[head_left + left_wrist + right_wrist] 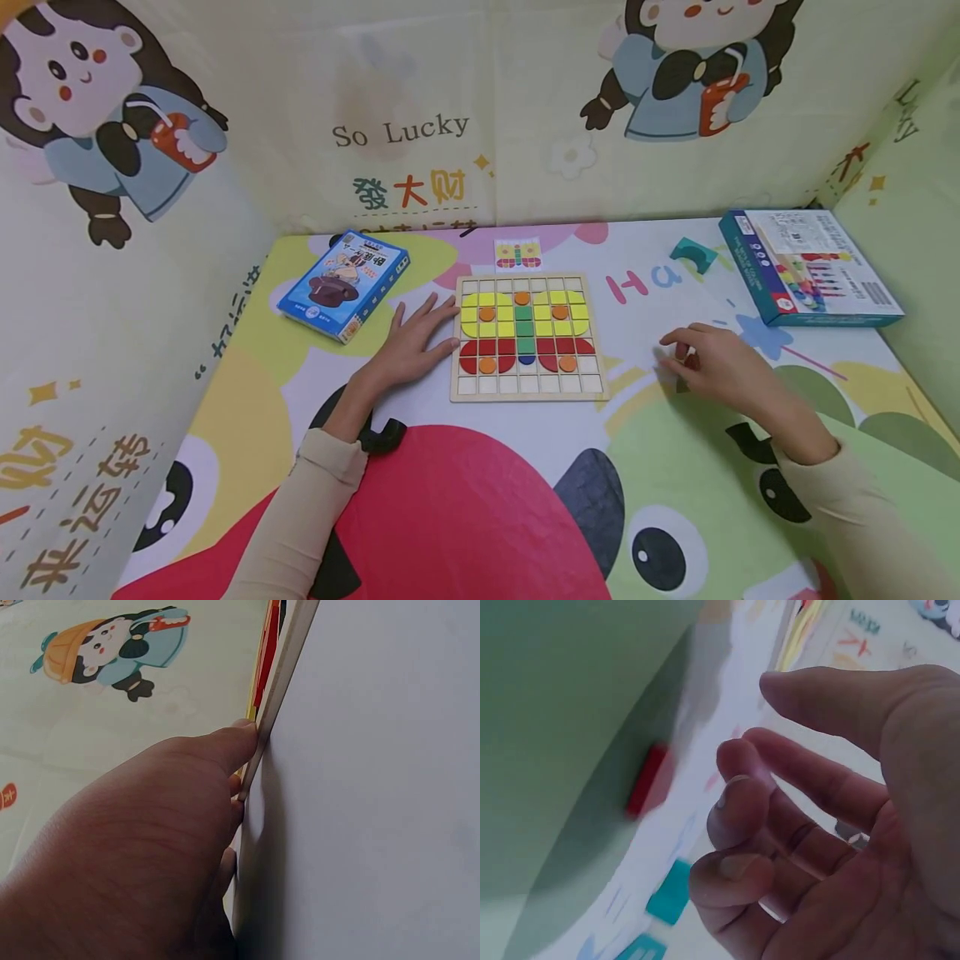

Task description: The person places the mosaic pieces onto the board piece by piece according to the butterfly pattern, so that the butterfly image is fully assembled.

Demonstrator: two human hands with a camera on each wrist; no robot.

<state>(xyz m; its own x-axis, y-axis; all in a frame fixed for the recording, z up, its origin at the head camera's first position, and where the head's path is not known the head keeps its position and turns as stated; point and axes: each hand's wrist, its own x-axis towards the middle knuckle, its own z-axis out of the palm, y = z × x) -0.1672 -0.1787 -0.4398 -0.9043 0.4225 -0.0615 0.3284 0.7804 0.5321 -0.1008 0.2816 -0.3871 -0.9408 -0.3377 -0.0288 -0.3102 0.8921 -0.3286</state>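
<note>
A wooden grid board point(454, 392) lies flat on the table, with yellow, red, green, orange and blue pieces forming a butterfly. My left hand point(411, 346) rests at its left edge, fingertips and thumb touching the frame. In the left wrist view the thumb of that hand point(150, 825) meets the board's thin edge point(289, 667). Right of the board, my right hand point(716, 367) hovers with loosely curled fingers and nothing between them. A small red piece point(651, 781) lies near it in the right wrist view; the hand hides it in the head view.
Behind the board lies a small butterfly pattern card point(517, 255). A blue box point(345, 283) is at the left, and a larger flat box point(817, 267) at the back right. Beside that one sits a teal arch-shaped piece point(693, 255). Printed cloth walls point(525, 183) enclose the table.
</note>
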